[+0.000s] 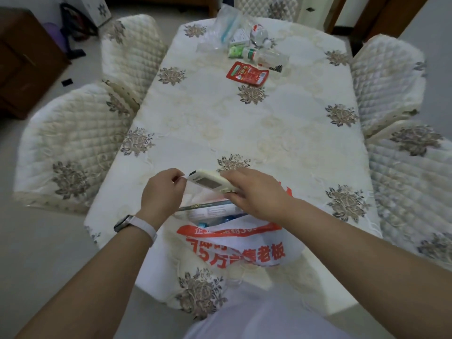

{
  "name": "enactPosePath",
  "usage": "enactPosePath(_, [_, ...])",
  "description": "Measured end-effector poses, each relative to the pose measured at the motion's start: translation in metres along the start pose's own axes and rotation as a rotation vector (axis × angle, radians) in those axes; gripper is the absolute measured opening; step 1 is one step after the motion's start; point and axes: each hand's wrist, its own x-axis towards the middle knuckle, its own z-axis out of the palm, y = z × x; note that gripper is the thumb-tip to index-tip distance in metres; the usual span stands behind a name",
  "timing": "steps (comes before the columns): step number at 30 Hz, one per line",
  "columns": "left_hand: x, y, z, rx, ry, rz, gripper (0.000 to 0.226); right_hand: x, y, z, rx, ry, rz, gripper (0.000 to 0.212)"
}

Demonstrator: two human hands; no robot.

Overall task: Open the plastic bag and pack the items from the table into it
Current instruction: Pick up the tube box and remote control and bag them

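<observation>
Remote control lies clamped in my right hand, directly above the plastic bag mouth, its long axis running across the opening. My left hand pinches the bag rim at the remote's far tip, holding the mouth open.

White plastic bag (red print) open at near edge; cream remote tilted over mouth.
</observation>
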Motion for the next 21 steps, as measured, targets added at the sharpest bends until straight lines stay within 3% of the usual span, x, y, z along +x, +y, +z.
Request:
enactPosePath(3, [0.009, 0.002, -0.012, -0.173, 0.049, -0.028, 0.010, 0.009, 0.002, -0.001, -0.181, -0.107, -0.070, 0.030])
enactPosePath(9, [0.018, 0.001, -0.019, -0.210, 0.028, 0.053, 0.011, 0.034, 0.003, 0.007, -0.253, -0.243, 0.060, 0.017])
enactPosePath(14, [0.019, -0.014, -0.012, -0.268, -0.033, 0.028, 0.011, 0.061, 0.002, 0.030, -0.122, -0.292, 0.222, 0.028])
enactPosePath(21, [0.017, -0.028, -0.003, -0.280, -0.129, 0.060, 0.010, 0.052, 0.000, 0.040, -0.099, -0.240, 0.274, 0.040])
